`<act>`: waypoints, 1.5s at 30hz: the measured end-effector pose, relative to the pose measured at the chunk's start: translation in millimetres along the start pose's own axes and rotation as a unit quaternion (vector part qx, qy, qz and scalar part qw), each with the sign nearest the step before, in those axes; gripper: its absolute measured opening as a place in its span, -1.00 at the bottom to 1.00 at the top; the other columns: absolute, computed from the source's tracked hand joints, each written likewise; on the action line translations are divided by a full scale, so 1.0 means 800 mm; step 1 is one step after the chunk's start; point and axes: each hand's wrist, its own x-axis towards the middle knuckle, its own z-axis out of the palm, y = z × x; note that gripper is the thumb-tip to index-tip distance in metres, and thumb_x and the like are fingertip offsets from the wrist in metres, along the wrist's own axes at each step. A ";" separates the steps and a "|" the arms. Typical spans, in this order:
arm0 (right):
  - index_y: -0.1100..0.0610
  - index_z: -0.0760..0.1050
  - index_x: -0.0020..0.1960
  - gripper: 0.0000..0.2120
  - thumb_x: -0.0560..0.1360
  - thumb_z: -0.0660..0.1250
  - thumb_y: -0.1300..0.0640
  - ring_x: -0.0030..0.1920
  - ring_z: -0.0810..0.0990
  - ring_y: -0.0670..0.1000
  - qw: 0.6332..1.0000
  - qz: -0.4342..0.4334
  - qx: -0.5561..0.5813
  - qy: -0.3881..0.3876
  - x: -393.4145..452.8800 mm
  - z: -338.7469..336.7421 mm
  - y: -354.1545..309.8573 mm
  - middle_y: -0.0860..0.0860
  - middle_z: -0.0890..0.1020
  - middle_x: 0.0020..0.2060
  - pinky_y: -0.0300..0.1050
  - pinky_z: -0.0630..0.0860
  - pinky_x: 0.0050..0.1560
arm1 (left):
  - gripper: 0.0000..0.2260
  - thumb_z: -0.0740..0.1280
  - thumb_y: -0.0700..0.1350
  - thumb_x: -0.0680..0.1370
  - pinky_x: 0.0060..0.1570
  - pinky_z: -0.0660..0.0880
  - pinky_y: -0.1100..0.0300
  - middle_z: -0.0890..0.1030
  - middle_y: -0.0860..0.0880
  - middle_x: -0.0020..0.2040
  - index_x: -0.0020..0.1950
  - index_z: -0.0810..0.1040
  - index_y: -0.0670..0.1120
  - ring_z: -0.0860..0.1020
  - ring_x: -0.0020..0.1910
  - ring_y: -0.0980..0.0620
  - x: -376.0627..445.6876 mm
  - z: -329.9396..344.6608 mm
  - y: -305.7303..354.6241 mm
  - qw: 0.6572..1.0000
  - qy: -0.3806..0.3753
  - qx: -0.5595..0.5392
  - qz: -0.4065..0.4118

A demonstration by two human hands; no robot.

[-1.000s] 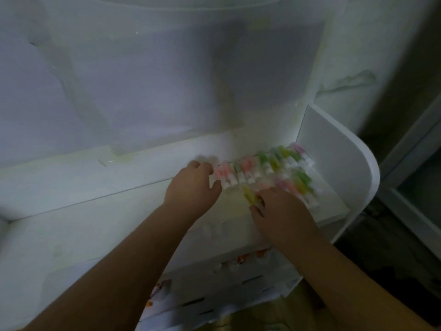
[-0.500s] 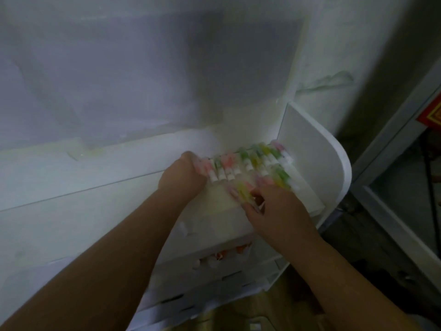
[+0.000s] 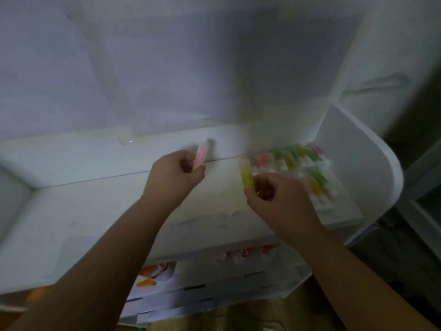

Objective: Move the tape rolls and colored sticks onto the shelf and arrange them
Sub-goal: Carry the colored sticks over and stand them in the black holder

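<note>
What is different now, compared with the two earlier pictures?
Both hands have lifted off the rows of sticks. The left hand now pinches a pink stick and has moved left; the right hand holds up a yellow stick. The other sticks stay on the shelf.

Rows of small pink, green and yellow sticks on the white shelf blurred, count indeterminable; both forearms cut off at lower edge

Both forearms and hands are bare, sleeveless.
</note>
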 end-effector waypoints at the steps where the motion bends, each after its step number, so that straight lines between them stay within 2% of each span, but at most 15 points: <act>1: -0.06 0.62 -0.03 -0.93 0.49 0.44 0.04 -0.24 0.60 -0.26 1.000 -0.004 0.027 -0.007 0.001 0.009 -0.006 -0.17 0.66 -0.26 -0.47 0.44 -0.26 | -0.94 0.44 0.00 0.48 -0.17 0.52 0.20 0.65 0.10 -0.26 -0.13 0.63 0.03 0.61 -0.25 0.15 -0.009 -0.014 -0.003 1.000 0.012 -0.018 -0.002; 4: -0.03 0.63 -0.07 -0.95 0.49 0.44 0.10 -0.23 0.63 -0.27 0.996 -0.031 0.072 -0.051 0.003 0.036 -0.027 -0.16 0.69 -0.25 -0.48 0.44 -0.24 | -0.86 0.41 0.04 0.52 -0.22 0.51 0.22 0.66 0.10 -0.28 -0.18 0.62 0.02 0.61 -0.28 0.17 -0.037 -0.055 -0.010 0.999 0.038 -0.032 0.001; 10: 0.01 0.60 -0.11 -0.94 0.51 0.44 0.15 -0.24 0.65 -0.16 0.986 -0.100 0.112 -0.074 -0.010 0.091 -0.076 -0.14 0.65 -0.29 -0.41 0.47 -0.21 | -0.83 0.35 0.09 0.56 -0.27 0.45 0.46 0.66 0.14 -0.25 -0.15 0.61 0.05 0.62 -0.24 0.22 -0.079 -0.118 -0.039 0.997 0.065 -0.031 -0.010; 13: 0.06 0.62 0.04 -0.82 0.47 0.45 0.24 -0.16 0.68 -0.11 0.980 -0.122 0.127 -0.091 -0.024 0.116 -0.099 -0.08 0.70 -0.18 -0.26 0.61 -0.11 | -0.85 0.36 0.06 0.56 -0.27 0.45 0.42 0.66 0.12 -0.27 -0.16 0.61 0.05 0.62 -0.26 0.17 -0.098 -0.144 -0.062 0.996 0.078 -0.037 -0.004; 16: 0.07 0.62 0.05 -0.80 0.46 0.44 0.27 -0.18 0.67 -0.11 0.980 -0.127 0.118 -0.095 -0.044 0.145 -0.124 -0.07 0.69 -0.19 -0.32 0.57 -0.15 | -0.92 0.37 0.05 0.55 -0.26 0.50 0.39 0.65 0.16 -0.23 0.00 0.62 0.11 0.63 -0.27 0.17 -0.119 -0.171 -0.090 0.993 0.094 -0.074 -0.005; 19: 0.07 0.61 -0.06 -0.91 0.50 0.43 0.25 -0.30 0.59 -0.16 0.981 -0.126 0.120 -0.090 -0.070 0.177 -0.155 -0.07 0.65 -0.29 -0.41 0.44 -0.25 | -0.65 0.41 0.00 0.53 -0.24 0.50 0.42 0.63 0.18 -0.13 0.30 0.50 0.19 0.63 -0.19 0.20 -0.145 -0.205 -0.123 0.989 0.111 -0.101 0.002; 21: 0.05 0.62 -0.10 -0.94 0.55 0.40 0.16 -0.31 0.59 -0.15 0.977 -0.126 0.137 -0.104 -0.094 0.201 -0.183 -0.06 0.66 -0.30 -0.39 0.45 -0.27 | -0.53 0.41 -0.05 0.51 -0.20 0.49 0.44 0.62 0.15 -0.13 0.40 0.41 0.20 0.62 -0.14 0.21 -0.168 -0.234 -0.145 0.988 0.115 -0.104 0.013; 25: -0.07 0.65 -0.03 -0.91 0.56 0.38 0.08 -0.20 0.64 -0.23 0.972 -0.125 0.164 -0.111 -0.149 0.250 -0.241 -0.20 0.70 -0.20 -0.46 0.47 -0.24 | -0.59 0.39 -0.09 0.53 -0.18 0.57 0.22 0.61 0.06 -0.18 0.35 0.42 0.15 0.64 -0.15 0.12 -0.222 -0.294 -0.190 0.980 0.126 -0.151 0.018; 27: -0.12 0.64 0.04 -0.89 0.55 0.38 0.05 -0.15 0.64 -0.26 0.971 -0.134 0.157 -0.119 -0.176 0.276 -0.265 -0.25 0.69 -0.16 -0.46 0.48 -0.23 | -0.61 0.39 -0.11 0.54 -0.23 0.54 0.23 0.60 0.05 -0.19 0.31 0.41 0.15 0.63 -0.18 0.11 -0.251 -0.320 -0.212 0.977 0.114 -0.181 0.018; 32: -0.15 0.62 0.07 -0.84 0.55 0.39 0.07 -0.11 0.67 -0.18 0.968 -0.161 0.142 -0.128 -0.235 0.348 -0.316 -0.20 0.71 -0.11 -0.23 0.59 -0.11 | -0.53 0.38 -0.19 0.52 -0.24 0.55 0.14 0.53 0.09 -0.17 0.36 0.38 0.16 0.58 -0.21 0.05 -0.319 -0.385 -0.276 0.976 0.111 -0.180 0.047; 34: -0.15 0.62 0.07 -0.82 0.55 0.41 0.11 -0.15 0.67 -0.22 0.963 -0.177 0.153 -0.134 -0.259 0.375 -0.339 -0.22 0.71 -0.14 -0.34 0.56 -0.16 | -0.53 0.37 -0.20 0.53 -0.26 0.56 0.07 0.53 0.04 -0.13 0.35 0.38 0.18 0.58 -0.21 0.00 -0.344 -0.416 -0.305 0.977 0.127 -0.169 0.040; 37: -0.09 0.63 0.13 -0.79 0.53 0.43 0.14 -0.19 0.66 -0.22 0.956 -0.187 0.163 -0.155 -0.292 0.412 -0.371 -0.19 0.71 -0.14 -0.44 0.51 -0.25 | -0.62 0.37 -0.18 0.55 -0.28 0.55 0.17 0.54 0.06 -0.10 0.27 0.40 0.18 0.59 -0.19 0.02 -0.379 -0.459 -0.342 0.970 0.163 -0.180 0.009; 39: -0.10 0.64 0.12 -0.79 0.53 0.43 0.13 -0.15 0.67 -0.20 0.953 -0.202 0.151 -0.167 -0.310 0.435 -0.389 -0.18 0.72 -0.13 -0.36 0.56 -0.19 | -0.66 0.36 -0.14 0.56 -0.27 0.58 0.11 0.55 0.07 -0.08 0.25 0.41 0.18 0.60 -0.18 0.03 -0.398 -0.483 -0.362 0.967 0.183 -0.176 -0.004; 42: -0.07 0.64 0.07 -0.86 0.55 0.41 0.12 -0.11 0.68 -0.15 0.944 -0.209 0.150 -0.207 -0.329 0.466 -0.413 -0.13 0.72 -0.11 -0.14 0.62 -0.12 | -0.67 0.36 -0.10 0.57 -0.34 0.61 -0.10 0.55 0.07 -0.05 0.23 0.40 0.24 0.60 -0.17 0.03 -0.419 -0.511 -0.387 0.965 0.200 -0.167 -0.037; 45: -0.06 0.62 0.09 -0.86 0.57 0.39 0.10 -0.06 0.65 -0.22 0.927 -0.228 0.124 -0.272 -0.342 0.500 -0.437 -0.18 0.69 -0.08 -0.24 0.59 -0.11 | -0.62 0.38 -0.14 0.55 -0.27 0.62 0.04 0.56 0.09 -0.02 0.26 0.38 0.20 0.60 -0.14 0.12 -0.430 -0.532 -0.412 0.962 0.222 -0.152 -0.050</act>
